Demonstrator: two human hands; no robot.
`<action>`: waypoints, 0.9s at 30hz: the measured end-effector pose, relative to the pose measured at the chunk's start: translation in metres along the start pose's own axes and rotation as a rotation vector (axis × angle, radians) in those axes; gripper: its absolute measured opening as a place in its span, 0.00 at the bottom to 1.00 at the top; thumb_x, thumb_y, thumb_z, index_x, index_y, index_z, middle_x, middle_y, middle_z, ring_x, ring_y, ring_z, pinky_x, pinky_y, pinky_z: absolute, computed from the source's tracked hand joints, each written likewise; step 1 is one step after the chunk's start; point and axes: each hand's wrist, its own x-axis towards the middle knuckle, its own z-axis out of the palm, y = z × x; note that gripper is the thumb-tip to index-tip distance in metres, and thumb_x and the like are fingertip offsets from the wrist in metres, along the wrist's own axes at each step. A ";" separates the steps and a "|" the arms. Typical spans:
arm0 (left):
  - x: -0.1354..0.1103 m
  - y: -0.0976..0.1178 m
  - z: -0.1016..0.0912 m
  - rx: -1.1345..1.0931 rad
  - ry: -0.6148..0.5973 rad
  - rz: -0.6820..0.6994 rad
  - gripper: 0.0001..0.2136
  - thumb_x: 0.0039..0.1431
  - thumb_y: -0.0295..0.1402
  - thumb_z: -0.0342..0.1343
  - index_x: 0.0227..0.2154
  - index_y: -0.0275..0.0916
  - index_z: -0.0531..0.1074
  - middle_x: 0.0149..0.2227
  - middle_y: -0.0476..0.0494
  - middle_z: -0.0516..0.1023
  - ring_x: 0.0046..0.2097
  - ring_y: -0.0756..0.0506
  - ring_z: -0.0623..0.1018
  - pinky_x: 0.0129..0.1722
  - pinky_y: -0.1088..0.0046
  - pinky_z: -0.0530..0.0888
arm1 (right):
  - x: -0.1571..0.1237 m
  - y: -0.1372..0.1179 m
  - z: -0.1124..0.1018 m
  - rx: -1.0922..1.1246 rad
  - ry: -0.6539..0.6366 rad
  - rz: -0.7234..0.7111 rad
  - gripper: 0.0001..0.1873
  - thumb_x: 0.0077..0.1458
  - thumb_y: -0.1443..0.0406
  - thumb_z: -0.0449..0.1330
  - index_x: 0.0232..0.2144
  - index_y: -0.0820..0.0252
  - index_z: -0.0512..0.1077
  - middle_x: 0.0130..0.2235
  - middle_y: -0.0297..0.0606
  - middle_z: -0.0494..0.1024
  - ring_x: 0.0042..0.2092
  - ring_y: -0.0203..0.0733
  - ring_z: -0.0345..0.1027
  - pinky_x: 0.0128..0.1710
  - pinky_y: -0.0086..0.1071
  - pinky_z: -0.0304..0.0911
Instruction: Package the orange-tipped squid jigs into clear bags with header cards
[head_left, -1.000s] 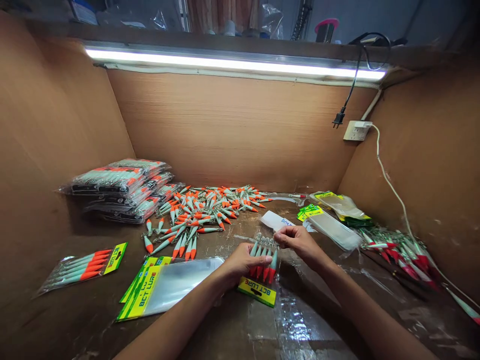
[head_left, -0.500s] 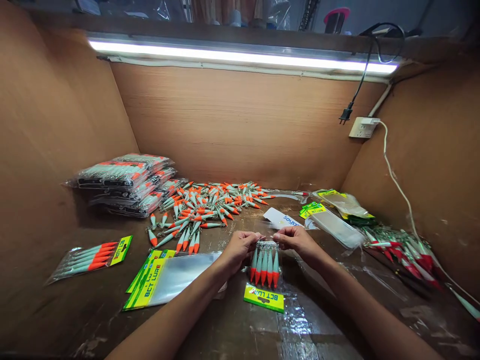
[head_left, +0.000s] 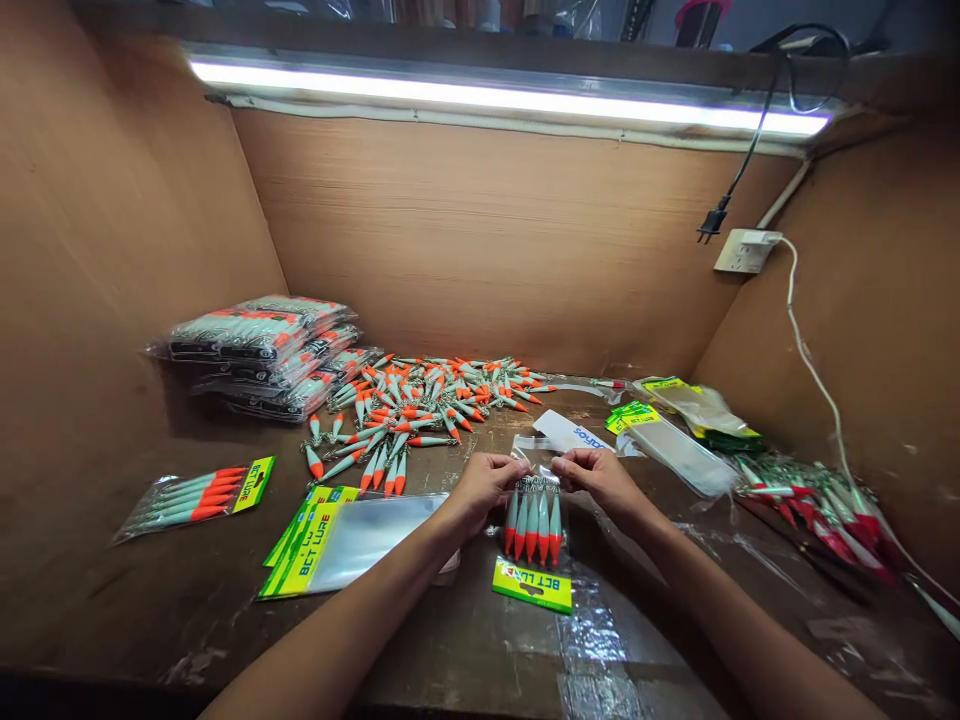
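A clear bag of lures with a yellow-green header card lies on the brown table, card end towards me. It holds several pale green lures with orange tips. My left hand pinches the bag's open far end on the left. My right hand pinches the same end on the right. Both hands are closed on the bag's mouth, just above the lures' hooks.
A pile of loose orange-tipped lures lies behind the hands. Stacked filled bags sit at the back left, one filled bag at the left. Empty header bags lie beside my left arm. Red-tipped lures and more bags are at the right.
The bag has turned so its header card faces me squarely. My left hand moved from flat on the lures to pinching the bag's open end beside my right hand.
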 end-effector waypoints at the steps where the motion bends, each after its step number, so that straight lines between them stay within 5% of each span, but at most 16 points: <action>1: 0.001 -0.001 0.000 -0.005 0.015 -0.004 0.23 0.40 0.47 0.71 0.29 0.30 0.79 0.29 0.43 0.77 0.28 0.51 0.73 0.29 0.77 0.67 | 0.000 0.000 0.000 -0.007 0.001 -0.004 0.23 0.49 0.49 0.66 0.22 0.62 0.71 0.22 0.30 0.68 0.25 0.33 0.57 0.29 0.30 0.54; 7: 0.000 0.000 -0.002 -0.027 -0.005 -0.044 0.22 0.45 0.48 0.68 0.35 0.33 0.80 0.35 0.40 0.80 0.31 0.49 0.76 0.32 0.75 0.69 | 0.001 0.002 0.000 -0.036 0.040 0.022 0.23 0.49 0.47 0.65 0.25 0.63 0.74 0.22 0.30 0.69 0.25 0.34 0.58 0.29 0.30 0.56; 11: 0.001 0.002 -0.002 -0.014 -0.064 0.052 0.23 0.48 0.48 0.67 0.40 0.34 0.80 0.41 0.37 0.81 0.39 0.46 0.78 0.37 0.74 0.71 | 0.000 0.003 -0.002 -0.132 0.006 0.019 0.23 0.53 0.47 0.62 0.24 0.63 0.73 0.23 0.33 0.71 0.26 0.37 0.62 0.29 0.32 0.60; 16: 0.001 0.000 0.003 0.228 0.031 0.165 0.23 0.53 0.49 0.62 0.40 0.32 0.80 0.39 0.36 0.82 0.35 0.44 0.77 0.34 0.72 0.69 | -0.011 -0.008 0.007 -0.594 0.393 -0.449 0.16 0.61 0.59 0.59 0.49 0.57 0.74 0.46 0.45 0.76 0.45 0.49 0.70 0.46 0.44 0.66; 19: -0.004 0.000 0.010 0.428 0.001 0.330 0.18 0.59 0.44 0.56 0.40 0.34 0.81 0.35 0.41 0.82 0.35 0.44 0.76 0.35 0.72 0.68 | -0.018 -0.014 0.019 -0.805 0.273 -0.665 0.15 0.65 0.65 0.54 0.51 0.54 0.73 0.48 0.45 0.76 0.49 0.50 0.69 0.50 0.44 0.66; 22: -0.013 0.002 0.016 0.629 -0.011 0.467 0.15 0.62 0.38 0.52 0.36 0.36 0.81 0.32 0.44 0.81 0.35 0.44 0.76 0.37 0.72 0.67 | -0.020 -0.015 0.028 -0.941 0.170 -0.685 0.16 0.66 0.68 0.53 0.54 0.55 0.71 0.47 0.45 0.76 0.48 0.49 0.70 0.49 0.43 0.68; 27: -0.018 0.003 0.020 0.674 0.034 0.439 0.14 0.60 0.37 0.52 0.37 0.37 0.82 0.31 0.43 0.81 0.32 0.43 0.74 0.35 0.72 0.65 | -0.022 -0.014 0.029 -0.968 0.287 -0.718 0.20 0.65 0.67 0.54 0.59 0.55 0.65 0.52 0.47 0.72 0.53 0.50 0.68 0.53 0.43 0.66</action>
